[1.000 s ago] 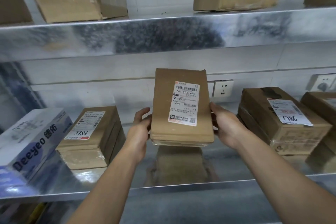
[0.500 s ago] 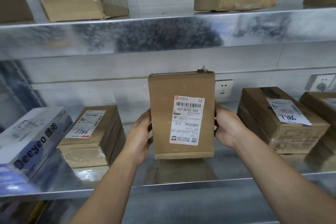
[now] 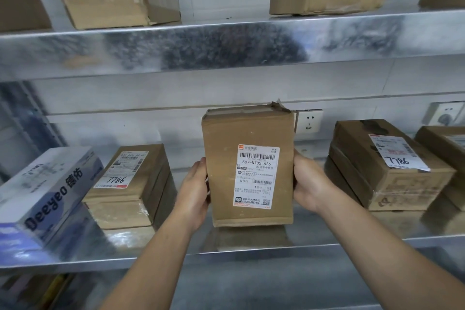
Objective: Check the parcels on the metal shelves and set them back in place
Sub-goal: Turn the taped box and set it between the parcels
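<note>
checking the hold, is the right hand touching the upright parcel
Touching: the head view shows the right hand gripping the upright parcel along its right edge.

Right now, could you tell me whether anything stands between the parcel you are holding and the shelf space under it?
Nothing visible does. The left hand and right hand grip the upright parcel over a bare stretch of the metal shelf; the left box and right box sit apart on either side.

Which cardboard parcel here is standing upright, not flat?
The 507-N705 A26 parcel, gripped by the left hand and right hand. The left 7786 parcel and right 7786 parcel lie flat.
</note>
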A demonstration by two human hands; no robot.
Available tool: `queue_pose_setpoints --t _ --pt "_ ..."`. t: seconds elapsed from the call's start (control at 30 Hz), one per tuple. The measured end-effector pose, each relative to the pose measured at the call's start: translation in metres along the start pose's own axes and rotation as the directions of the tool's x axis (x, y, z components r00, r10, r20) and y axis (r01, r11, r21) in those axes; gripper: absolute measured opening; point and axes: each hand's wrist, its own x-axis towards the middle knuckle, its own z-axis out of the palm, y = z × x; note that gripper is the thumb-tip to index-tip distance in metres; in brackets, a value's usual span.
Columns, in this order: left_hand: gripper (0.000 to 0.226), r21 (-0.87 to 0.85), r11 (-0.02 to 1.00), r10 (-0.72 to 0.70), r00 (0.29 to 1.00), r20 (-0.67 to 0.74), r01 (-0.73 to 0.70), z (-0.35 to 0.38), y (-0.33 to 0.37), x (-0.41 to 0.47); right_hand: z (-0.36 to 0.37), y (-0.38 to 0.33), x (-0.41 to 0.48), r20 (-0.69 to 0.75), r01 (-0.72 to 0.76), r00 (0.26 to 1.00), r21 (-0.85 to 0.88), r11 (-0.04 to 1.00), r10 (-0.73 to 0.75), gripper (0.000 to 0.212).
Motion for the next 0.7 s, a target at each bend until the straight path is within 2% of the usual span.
queue_pose_setpoints --t 0.3,0.57,0.7 --pt "0.036 0.014 1.000 0.027 1.000 0.010 -0.027 0.003 0.002 -0.001 -0.002 -0.002 -0.003 0.010 0.013 1.000 -0.010 1.000 -0.013 0.030" --pt "0.030 0.096 0.994 0.047 0.999 0.012 -0.048 -0.002 0.012 0.003 -0.024 -0.010 -0.009 0.055 0.068 0.997 -0.215 0.974 -0.057 0.030" --pt "0.033 0.114 0.993 0.037 0.999 -0.003 -0.036 -0.004 0.021 0.007 -0.020 -0.024 -0.003 0.020 -0.002 1.000 -0.216 0.976 0.006 0.030"
